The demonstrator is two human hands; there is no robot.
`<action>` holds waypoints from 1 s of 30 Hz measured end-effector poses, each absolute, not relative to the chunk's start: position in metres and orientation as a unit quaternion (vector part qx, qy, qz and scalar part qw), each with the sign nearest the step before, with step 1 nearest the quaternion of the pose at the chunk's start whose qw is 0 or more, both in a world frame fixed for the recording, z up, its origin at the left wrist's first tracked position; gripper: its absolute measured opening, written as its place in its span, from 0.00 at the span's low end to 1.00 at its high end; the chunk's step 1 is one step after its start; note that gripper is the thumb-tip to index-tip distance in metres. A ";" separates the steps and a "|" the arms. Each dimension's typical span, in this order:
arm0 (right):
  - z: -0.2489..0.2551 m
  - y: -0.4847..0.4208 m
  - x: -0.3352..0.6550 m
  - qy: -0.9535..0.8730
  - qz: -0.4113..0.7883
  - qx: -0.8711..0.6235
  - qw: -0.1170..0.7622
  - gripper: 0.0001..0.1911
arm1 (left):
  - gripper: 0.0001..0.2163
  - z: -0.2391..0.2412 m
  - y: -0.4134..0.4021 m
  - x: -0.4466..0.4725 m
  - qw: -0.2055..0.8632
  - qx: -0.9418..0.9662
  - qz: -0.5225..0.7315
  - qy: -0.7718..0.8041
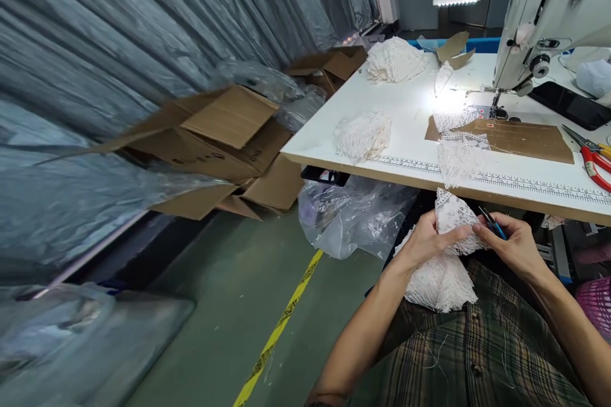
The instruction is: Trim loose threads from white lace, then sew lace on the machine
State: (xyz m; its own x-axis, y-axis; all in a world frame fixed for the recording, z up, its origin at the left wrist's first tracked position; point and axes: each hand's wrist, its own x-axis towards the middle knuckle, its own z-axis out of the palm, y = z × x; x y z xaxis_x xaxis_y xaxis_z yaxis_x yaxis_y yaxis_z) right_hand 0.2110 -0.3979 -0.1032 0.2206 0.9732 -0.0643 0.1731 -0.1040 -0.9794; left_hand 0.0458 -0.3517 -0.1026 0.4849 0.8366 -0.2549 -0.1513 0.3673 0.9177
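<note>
Over my lap, my left hand grips a white lace piece, thumb on top. My right hand pinches the right edge of that lace and also has small thread snips with blue on the handle in its grasp. More lace pieces lie bunched on my lap below both hands. Above them, a strip of lace hangs over the table's front edge and runs back toward the sewing machine. Whether it joins the lace in my hands is not clear.
On the white table are two lace piles, a brown card, red-handled scissors and a black phone. Cardboard boxes stand at left. A clear plastic bag hangs beneath the table edge.
</note>
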 end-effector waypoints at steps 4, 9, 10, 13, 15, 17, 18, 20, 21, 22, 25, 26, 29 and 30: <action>-0.102 -0.400 0.206 -0.491 0.430 -0.593 0.472 0.20 | 0.29 -0.099 -0.334 0.037 0.762 0.396 0.375 0.350; -0.102 -0.404 0.204 -0.533 0.440 -0.569 0.445 0.19 | 0.26 -0.100 -0.324 0.042 0.744 0.396 0.391 0.369; -0.102 -0.404 0.204 -0.537 0.440 -0.569 0.441 0.19 | 0.26 -0.101 -0.324 0.042 0.742 0.391 0.398 0.372; -0.103 -0.406 0.206 -0.550 0.441 -0.567 0.425 0.19 | 0.26 -0.102 -0.324 0.038 0.734 0.394 0.400 0.383; -0.103 -0.406 0.207 -0.572 0.442 -0.561 0.403 0.17 | 0.24 -0.100 -0.325 0.033 0.719 0.424 0.392 0.386; -0.104 -0.405 0.209 -0.591 0.430 -0.560 0.390 0.16 | 0.20 -0.095 -0.327 0.028 0.699 0.473 0.378 0.381; -0.104 -0.403 0.209 -0.597 0.419 -0.563 0.390 0.17 | 0.18 -0.092 -0.328 0.026 0.687 0.498 0.370 0.378; -0.104 -0.398 0.209 -0.603 0.396 -0.568 0.396 0.21 | 0.15 -0.089 -0.331 0.022 0.666 0.533 0.358 0.379; -0.104 -0.395 0.209 -0.606 0.389 -0.570 0.397 0.25 | 0.15 -0.088 -0.333 0.020 0.660 0.541 0.356 0.381; -0.103 -0.392 0.208 -0.611 0.383 -0.571 0.393 0.28 | 0.15 -0.087 -0.334 0.019 0.657 0.542 0.357 0.383; -0.098 -0.383 0.203 -0.631 0.366 -0.575 0.371 0.35 | 0.16 -0.087 -0.337 0.017 0.664 0.523 0.371 0.384; -0.096 -0.379 0.201 -0.638 0.358 -0.575 0.366 0.36 | 0.17 -0.088 -0.337 0.017 0.667 0.518 0.376 0.381; -0.090 -0.371 0.195 -0.662 0.350 -0.562 0.351 0.36 | 0.17 -0.089 -0.337 0.016 0.666 0.519 0.385 0.372; -0.089 -0.369 0.194 -0.669 0.352 -0.558 0.343 0.36 | 0.17 -0.089 -0.337 0.016 0.665 0.521 0.388 0.369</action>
State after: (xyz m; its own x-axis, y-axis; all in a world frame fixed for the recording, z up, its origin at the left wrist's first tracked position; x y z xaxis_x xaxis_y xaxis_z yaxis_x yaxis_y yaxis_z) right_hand 0.1937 -0.3687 -0.0885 -0.1426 0.9875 0.0674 0.5048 0.1312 -0.8532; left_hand 0.0156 -0.3375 -0.0888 0.4268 0.9002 -0.0863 -0.1307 0.1558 0.9791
